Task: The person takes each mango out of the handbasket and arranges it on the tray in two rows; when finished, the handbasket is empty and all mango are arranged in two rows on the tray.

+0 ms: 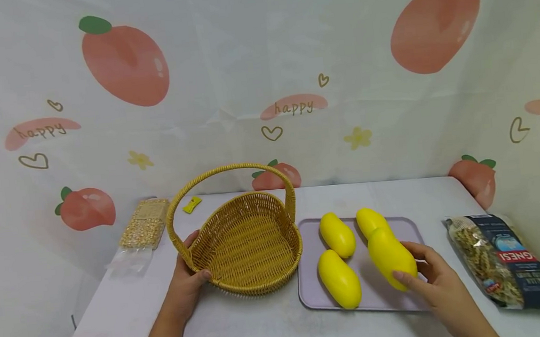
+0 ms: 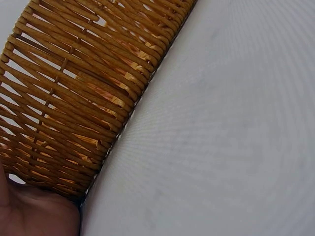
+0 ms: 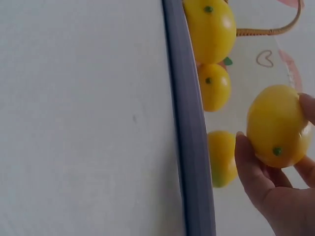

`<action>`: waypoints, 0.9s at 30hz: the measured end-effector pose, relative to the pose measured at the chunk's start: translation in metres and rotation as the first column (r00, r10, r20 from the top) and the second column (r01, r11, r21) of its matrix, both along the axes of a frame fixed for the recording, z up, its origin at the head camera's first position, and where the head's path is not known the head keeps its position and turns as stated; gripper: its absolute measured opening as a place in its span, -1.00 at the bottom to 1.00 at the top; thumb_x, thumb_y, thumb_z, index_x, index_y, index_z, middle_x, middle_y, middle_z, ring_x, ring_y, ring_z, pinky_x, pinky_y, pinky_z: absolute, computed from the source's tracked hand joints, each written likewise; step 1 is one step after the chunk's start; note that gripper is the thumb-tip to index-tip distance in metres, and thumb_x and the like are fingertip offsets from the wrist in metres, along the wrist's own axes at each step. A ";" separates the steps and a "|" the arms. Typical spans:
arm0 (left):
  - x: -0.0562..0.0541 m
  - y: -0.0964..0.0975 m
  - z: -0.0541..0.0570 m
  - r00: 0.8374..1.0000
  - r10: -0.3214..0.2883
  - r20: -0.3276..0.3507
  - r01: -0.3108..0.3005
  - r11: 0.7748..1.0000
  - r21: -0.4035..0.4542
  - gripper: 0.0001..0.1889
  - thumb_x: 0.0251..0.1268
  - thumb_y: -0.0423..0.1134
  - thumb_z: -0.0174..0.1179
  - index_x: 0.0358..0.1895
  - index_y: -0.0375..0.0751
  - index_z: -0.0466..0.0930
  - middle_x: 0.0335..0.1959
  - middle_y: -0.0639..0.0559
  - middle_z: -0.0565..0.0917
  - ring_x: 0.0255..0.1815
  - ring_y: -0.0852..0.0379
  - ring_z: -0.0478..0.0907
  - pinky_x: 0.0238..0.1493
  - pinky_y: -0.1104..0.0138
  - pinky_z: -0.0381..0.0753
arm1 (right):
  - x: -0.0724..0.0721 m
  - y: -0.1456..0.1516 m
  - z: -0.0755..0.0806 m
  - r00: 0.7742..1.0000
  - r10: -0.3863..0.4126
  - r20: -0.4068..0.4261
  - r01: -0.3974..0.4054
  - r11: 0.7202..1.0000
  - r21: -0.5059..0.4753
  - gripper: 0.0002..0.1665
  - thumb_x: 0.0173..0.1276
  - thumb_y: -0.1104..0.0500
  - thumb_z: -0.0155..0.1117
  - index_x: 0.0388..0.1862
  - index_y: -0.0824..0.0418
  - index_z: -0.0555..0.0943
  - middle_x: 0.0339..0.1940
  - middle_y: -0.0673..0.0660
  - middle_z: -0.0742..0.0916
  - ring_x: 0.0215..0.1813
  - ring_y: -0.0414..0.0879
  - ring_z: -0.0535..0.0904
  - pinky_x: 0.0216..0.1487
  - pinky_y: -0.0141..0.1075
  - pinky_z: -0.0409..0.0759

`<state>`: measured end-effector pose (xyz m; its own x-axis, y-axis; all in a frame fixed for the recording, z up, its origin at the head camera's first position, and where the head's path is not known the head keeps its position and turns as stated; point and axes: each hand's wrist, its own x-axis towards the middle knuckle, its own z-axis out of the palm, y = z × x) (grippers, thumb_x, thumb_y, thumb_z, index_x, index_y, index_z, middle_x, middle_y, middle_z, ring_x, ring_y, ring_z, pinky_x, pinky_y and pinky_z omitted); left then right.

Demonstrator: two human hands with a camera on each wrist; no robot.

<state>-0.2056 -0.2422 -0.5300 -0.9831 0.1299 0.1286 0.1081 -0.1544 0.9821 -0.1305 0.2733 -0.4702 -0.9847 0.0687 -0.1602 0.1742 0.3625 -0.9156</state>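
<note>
A wicker basket [image 1: 250,245] with a tall arched handle stands on the white table, its woven floor showing. My left hand [image 1: 188,280] grips its left side, thumb over the rim; the left wrist view shows the basket's slatted wall [image 2: 74,98] beside the palm [image 2: 39,211]. Between the thumb and fingers of my right hand [image 1: 430,272] is a yellow mango [image 1: 391,257], raised above the lilac tray [image 1: 373,301]. On that tray lie three more mangoes, one near the front [image 1: 340,280], another behind it [image 1: 337,235] and a third [image 1: 371,221] partly hidden by the held one.
A bag of dried pasta [image 1: 504,260] lies right of the tray. To the basket's left are a packet of corn kernels [image 1: 145,225] and a small yellow wrapped sweet [image 1: 192,204]. A printed cloth [image 1: 223,76] hangs behind the table.
</note>
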 end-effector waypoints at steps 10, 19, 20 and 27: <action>0.000 0.001 0.002 1.000 0.006 0.005 -0.006 1.000 -0.007 -0.01 0.47 -0.16 0.49 0.78 0.16 0.03 0.68 -0.13 0.13 0.56 -0.08 0.29 0.41 0.38 0.43 | -0.007 0.009 -0.004 0.980 0.042 0.195 -0.052 0.997 0.049 0.02 0.49 -0.17 0.53 0.68 0.23 0.27 0.60 0.28 0.43 0.32 0.16 0.47 0.10 -0.21 0.58; 0.001 0.001 0.001 1.000 0.005 0.013 -0.005 1.000 -0.004 -0.01 0.48 -0.18 0.48 0.78 0.17 0.02 0.68 -0.13 0.13 0.56 -0.09 0.29 0.40 0.38 0.45 | -0.011 0.010 -0.018 0.978 0.072 0.194 -0.088 0.994 0.071 -0.07 0.52 -0.10 0.51 0.63 0.30 0.31 0.42 0.30 0.54 0.17 0.11 0.54 0.00 -0.13 0.59; 0.001 0.001 0.001 1.000 0.004 0.013 -0.004 1.000 -0.002 -0.01 0.48 -0.18 0.48 0.78 0.17 0.02 0.68 -0.13 0.14 0.56 -0.08 0.29 0.39 0.38 0.45 | -0.011 0.010 -0.019 0.979 0.074 0.192 -0.090 0.993 0.076 -0.06 0.52 -0.11 0.52 0.62 0.31 0.32 0.42 0.30 0.54 0.17 0.11 0.55 0.00 -0.12 0.58; 0.001 0.001 0.000 1.000 0.001 0.004 -0.001 1.000 0.002 -0.01 0.48 -0.18 0.48 0.78 0.16 0.02 0.67 -0.14 0.14 0.55 -0.07 0.30 0.38 0.38 0.47 | -0.012 0.010 -0.019 0.977 0.059 0.206 -0.096 0.980 0.174 0.03 0.48 -0.30 0.48 0.61 0.30 0.36 0.41 0.30 0.59 0.19 0.11 0.58 0.02 -0.09 0.62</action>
<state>-0.2044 -0.2412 -0.5296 -0.9838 0.1284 0.1254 0.1048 -0.1561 0.9822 -0.1423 0.2830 -0.4895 -0.9377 0.0396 -0.3451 0.3109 0.5388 -0.7830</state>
